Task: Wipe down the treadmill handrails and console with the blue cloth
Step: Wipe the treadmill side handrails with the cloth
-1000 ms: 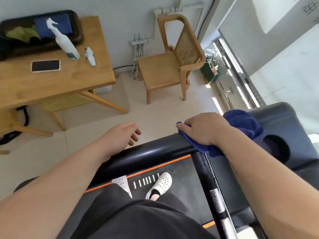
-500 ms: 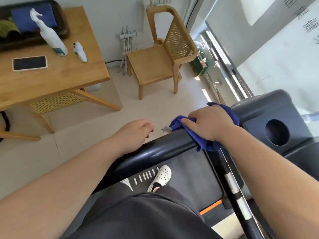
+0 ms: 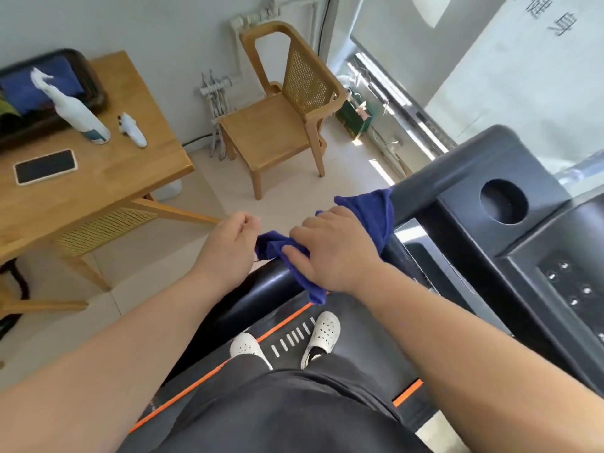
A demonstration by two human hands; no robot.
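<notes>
The blue cloth (image 3: 372, 217) is draped over the black left handrail (image 3: 261, 295) of the treadmill, near where the rail meets the dark console (image 3: 523, 256). My right hand (image 3: 333, 253) lies on top of the cloth with its fingers curled over cloth and rail. My left hand (image 3: 228, 246) is just to the left, fingers curled, and holds the bunched left end of the cloth. The rail under the cloth is hidden.
A wooden table (image 3: 98, 197) at the left carries a white spray bottle (image 3: 75, 112), a phone (image 3: 45, 166) and a black tray (image 3: 94, 80). A wooden chair (image 3: 277, 125) stands beyond the rail. The console has a round cup hole (image 3: 503, 201). My feet in white shoes (image 3: 323, 335) stand on the belt.
My left hand has moved right from the rail and taken the cloth's left end. My right hand stays on the cloth, which is now spread wider along the rail.
</notes>
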